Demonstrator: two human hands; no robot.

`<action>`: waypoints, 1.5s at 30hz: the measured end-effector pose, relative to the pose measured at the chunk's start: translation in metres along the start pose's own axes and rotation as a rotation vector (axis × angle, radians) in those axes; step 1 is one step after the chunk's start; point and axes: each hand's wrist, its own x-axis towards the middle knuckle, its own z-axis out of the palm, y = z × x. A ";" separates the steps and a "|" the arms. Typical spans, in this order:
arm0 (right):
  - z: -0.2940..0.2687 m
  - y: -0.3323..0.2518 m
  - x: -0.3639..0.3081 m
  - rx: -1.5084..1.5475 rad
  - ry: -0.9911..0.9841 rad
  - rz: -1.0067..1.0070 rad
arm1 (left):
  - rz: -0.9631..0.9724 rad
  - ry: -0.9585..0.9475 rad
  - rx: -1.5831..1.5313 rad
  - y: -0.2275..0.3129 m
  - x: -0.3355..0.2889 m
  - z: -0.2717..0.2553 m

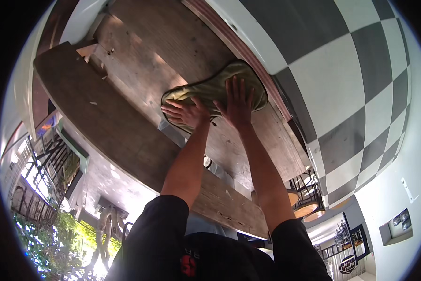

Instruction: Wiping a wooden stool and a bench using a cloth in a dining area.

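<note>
Fingers of the left hand [195, 114] and right hand [239, 108] lie flat and spread, gripping nothing, on the olive padded cloth [209, 92] at upper centre of the frame. Its long axis slants up rightward across the wooden bench [145, 42], left hand at the narrower end, right at the broader.
</note>
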 end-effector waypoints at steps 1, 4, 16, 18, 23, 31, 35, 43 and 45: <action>0.001 -0.004 -0.002 -0.002 -0.004 0.006 | 0.001 0.005 -0.033 -0.002 0.000 -0.001; -0.001 -0.007 -0.002 0.007 -0.020 0.001 | -0.010 0.011 -0.078 -0.003 0.003 -0.002; 0.009 -0.005 -0.004 -0.019 -0.029 -0.068 | 0.012 0.037 -0.054 -0.007 0.005 -0.006; 0.012 -0.003 -0.005 -0.031 -0.024 -0.080 | 0.022 0.010 -0.057 -0.005 0.002 -0.008; 0.013 -0.006 -0.003 -0.032 0.000 -0.064 | 0.012 0.013 -0.038 -0.007 0.005 -0.008; 0.010 -0.007 -0.003 -0.077 -0.009 -0.049 | 0.011 -0.007 -0.008 -0.006 0.004 -0.010; 0.008 -0.010 -0.004 -0.084 -0.027 -0.056 | -0.005 -0.004 -0.032 -0.007 0.005 -0.011; 0.009 -0.019 0.003 -0.108 0.000 -0.022 | -0.048 -0.076 -0.004 -0.009 0.009 -0.014; 0.012 -0.029 0.016 -0.116 -0.007 0.001 | -0.029 -0.061 -0.044 -0.007 0.027 -0.010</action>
